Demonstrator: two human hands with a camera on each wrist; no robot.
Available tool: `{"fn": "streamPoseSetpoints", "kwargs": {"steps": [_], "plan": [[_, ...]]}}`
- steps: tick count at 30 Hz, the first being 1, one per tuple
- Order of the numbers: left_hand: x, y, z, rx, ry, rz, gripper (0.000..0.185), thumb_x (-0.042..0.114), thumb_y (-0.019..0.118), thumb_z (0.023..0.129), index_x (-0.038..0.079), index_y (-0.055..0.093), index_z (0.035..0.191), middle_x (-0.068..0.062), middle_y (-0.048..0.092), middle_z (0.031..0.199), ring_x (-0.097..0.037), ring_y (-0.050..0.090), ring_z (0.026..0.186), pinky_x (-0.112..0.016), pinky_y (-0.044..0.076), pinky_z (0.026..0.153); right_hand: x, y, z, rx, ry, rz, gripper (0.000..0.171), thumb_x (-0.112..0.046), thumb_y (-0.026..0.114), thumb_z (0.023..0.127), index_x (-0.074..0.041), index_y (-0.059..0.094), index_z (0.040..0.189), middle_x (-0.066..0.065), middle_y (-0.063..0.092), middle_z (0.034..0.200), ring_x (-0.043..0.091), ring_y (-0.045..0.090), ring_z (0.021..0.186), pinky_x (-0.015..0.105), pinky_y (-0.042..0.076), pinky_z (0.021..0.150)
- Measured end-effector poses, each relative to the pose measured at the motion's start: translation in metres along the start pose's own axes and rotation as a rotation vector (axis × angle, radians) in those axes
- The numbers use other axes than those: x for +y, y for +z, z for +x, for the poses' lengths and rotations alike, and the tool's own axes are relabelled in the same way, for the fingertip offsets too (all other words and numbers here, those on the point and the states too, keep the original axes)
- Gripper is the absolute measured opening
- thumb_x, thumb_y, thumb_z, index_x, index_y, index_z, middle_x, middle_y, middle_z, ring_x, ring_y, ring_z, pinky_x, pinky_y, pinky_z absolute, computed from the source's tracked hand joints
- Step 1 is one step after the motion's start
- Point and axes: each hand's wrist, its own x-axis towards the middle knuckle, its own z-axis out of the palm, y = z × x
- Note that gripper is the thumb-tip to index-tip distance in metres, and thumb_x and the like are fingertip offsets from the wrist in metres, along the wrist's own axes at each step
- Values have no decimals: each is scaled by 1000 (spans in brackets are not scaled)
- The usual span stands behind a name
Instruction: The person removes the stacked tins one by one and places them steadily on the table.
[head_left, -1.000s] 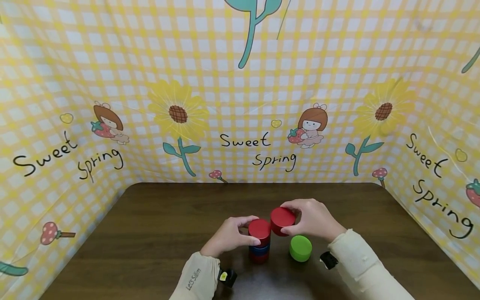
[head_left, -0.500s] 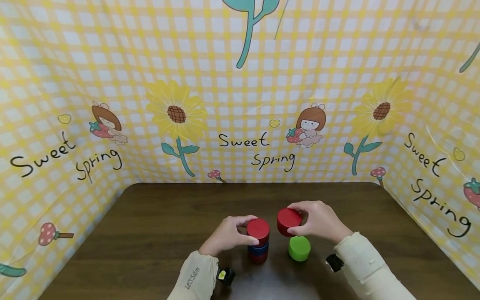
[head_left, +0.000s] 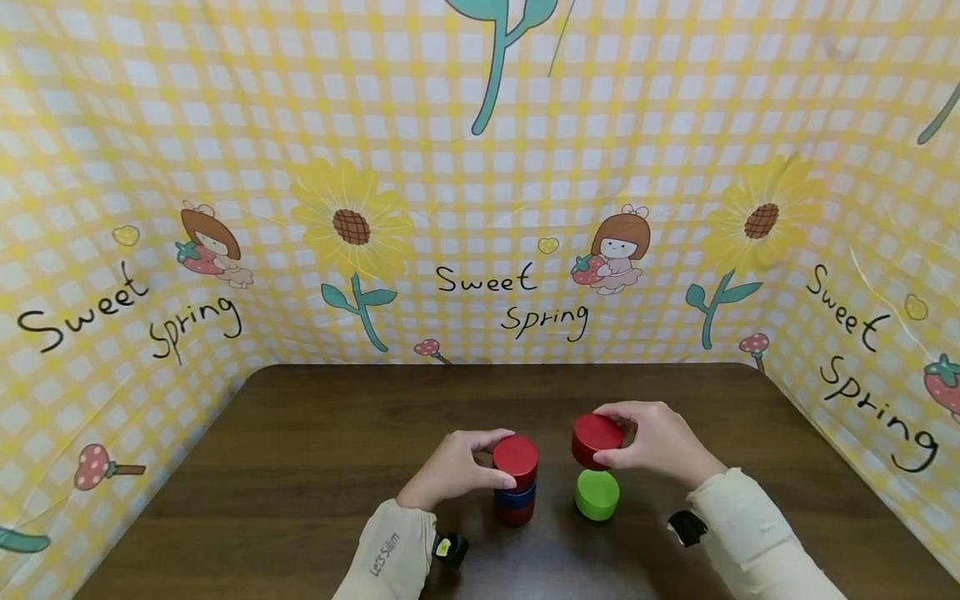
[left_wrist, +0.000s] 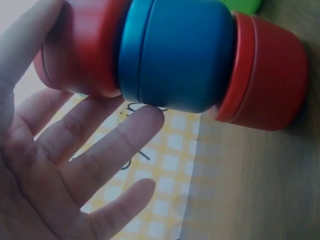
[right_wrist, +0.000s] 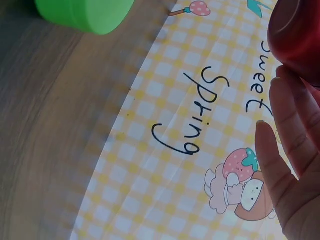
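Observation:
A stack of three round tins point(head_left: 515, 492) stands on the dark wooden table point(head_left: 315, 467): red on top, blue point(left_wrist: 177, 55) in the middle, red at the bottom point(left_wrist: 265, 80). My left hand point(head_left: 457, 468) grips the top red tin point(head_left: 515, 458) of the stack with thumb and fingers. My right hand point(head_left: 652, 442) holds another red tin point(head_left: 596, 440) in the air, just above and slightly behind a green tin point(head_left: 597, 494) that stands alone on the table. The green tin point(right_wrist: 85, 15) also shows in the right wrist view.
A yellow checked backdrop point(head_left: 480, 208) with sunflowers and "Sweet Spring" lettering closes off the table at the back and both sides. Bare tabletop stretches to the left and behind the tins.
My right hand has carried the red tin rightward, away from the stack, to a spot over the green tin. The left hand stays on the stack.

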Motion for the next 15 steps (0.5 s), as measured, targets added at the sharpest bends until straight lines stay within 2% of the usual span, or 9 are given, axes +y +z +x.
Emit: {"fn": "streamPoseSetpoints", "kwargs": {"steps": [7,15], "plan": [[0,-1,0,-7,4,-2,61,25,81,78,9,59,132,-9,69,109,-20,64,95,-29,53,73,7,-2,-7,23,11,-37,46,-29,83,70,-5,70,107,-6,66,86,5,57,72,25,48,60],[0,0,0,-1,2,21,60,27,81,78,11,61,131,-8,69,110,-23,61,104,-33,52,78,18,-10,-18,44,69,-37,45,-25,83,71,-2,69,108,-2,68,88,7,59,72,25,49,61]]}}
